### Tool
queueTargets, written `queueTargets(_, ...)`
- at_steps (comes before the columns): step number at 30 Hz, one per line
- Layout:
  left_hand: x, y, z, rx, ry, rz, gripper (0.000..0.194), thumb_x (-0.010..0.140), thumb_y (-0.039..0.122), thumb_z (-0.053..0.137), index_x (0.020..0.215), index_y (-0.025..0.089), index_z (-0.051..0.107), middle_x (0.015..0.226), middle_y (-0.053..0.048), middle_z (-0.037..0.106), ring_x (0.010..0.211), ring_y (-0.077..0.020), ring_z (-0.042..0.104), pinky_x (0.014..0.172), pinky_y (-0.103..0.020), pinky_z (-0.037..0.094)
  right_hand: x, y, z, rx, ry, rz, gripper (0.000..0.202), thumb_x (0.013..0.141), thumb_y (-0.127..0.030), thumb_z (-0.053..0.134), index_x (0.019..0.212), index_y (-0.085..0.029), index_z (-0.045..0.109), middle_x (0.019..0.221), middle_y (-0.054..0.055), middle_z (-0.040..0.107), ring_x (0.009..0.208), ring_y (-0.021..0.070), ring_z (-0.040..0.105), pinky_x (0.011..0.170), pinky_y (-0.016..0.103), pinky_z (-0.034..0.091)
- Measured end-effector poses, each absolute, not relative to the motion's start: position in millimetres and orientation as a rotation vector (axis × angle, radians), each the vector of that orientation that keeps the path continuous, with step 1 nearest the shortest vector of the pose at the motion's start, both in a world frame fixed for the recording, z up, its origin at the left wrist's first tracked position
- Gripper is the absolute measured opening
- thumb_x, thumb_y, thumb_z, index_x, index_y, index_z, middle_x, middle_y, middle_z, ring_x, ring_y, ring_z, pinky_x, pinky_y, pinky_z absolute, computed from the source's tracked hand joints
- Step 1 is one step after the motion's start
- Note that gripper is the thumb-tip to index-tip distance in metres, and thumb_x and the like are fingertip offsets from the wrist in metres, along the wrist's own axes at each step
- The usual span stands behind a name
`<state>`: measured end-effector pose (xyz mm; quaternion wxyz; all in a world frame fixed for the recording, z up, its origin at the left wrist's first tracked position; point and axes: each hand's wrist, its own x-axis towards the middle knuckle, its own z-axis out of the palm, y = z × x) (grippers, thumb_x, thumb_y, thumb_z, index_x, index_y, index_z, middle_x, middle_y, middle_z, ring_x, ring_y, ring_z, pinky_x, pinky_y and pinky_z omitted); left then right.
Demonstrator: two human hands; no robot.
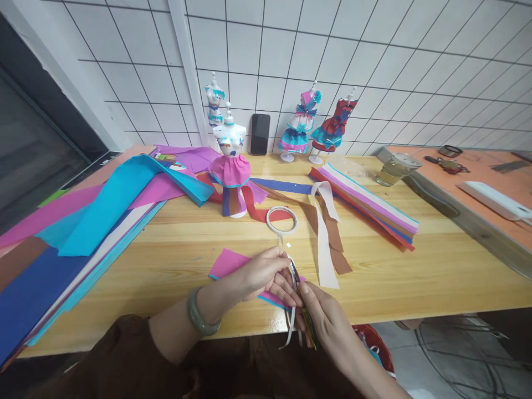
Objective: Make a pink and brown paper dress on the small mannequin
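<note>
My left hand (272, 271), a bracelet on its wrist, pinches a narrow white strip of tape (291, 327) whose loose end hangs past the table's front edge. My right hand (322, 310) is closed around a pair of scissors (306, 316), with the blades pointing up beside my left fingers and touching or close to the strip. A roll of tape (270, 226) lies just beyond, its tail hanging toward my left fingertips. Under my hands is a pink paper piece with a blue edge (228, 262), partly hidden by them.
A small dress form (230, 141) wears a pink skirt. Other dressed forms (305, 119) and a phone (260, 134) stand by the tiled wall. Coloured paper strips (124, 194) cover the left; more strips (369, 205) and a cup (394, 169) are right. A red bin (376, 343) stands below.
</note>
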<state>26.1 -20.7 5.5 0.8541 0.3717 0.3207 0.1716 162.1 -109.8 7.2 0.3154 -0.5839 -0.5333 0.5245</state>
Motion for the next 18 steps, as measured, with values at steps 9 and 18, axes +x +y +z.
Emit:
queueTargets(9, 25.7, -21.1, 6.3, 0.775, 0.648, 0.365, 0.008, 0.086, 0.022, 0.035, 0.081, 0.016, 0.037, 0.059, -0.003, 0.059, 0.052, -0.0183, 0.065, 0.053, -0.032, 0.052, 162.5, -110.2, 1.4, -1.623, -1.444, 1.291, 0.040, 0.092, -0.047, 0.025, 0.067, -0.020, 0.041, 0.050, -0.004, 0.042, 0.043, 0.0093, 0.040, 0.042, 0.021, 0.032)
queueTargets(18, 25.4, -22.4, 5.0, 0.785, 0.614, 0.391, 0.014, 0.084, 0.029, 0.042, 0.083, 0.017, 0.035, 0.059, -0.002, 0.059, 0.050, -0.0177, 0.064, 0.050, -0.029, 0.051, 161.8, -108.9, 8.5, -1.638, -1.550, 1.189, 0.038, 0.093, -0.043, 0.026, 0.069, -0.020, 0.043, 0.059, -0.002, 0.043, 0.055, 0.0119, 0.040, 0.053, 0.023, 0.032)
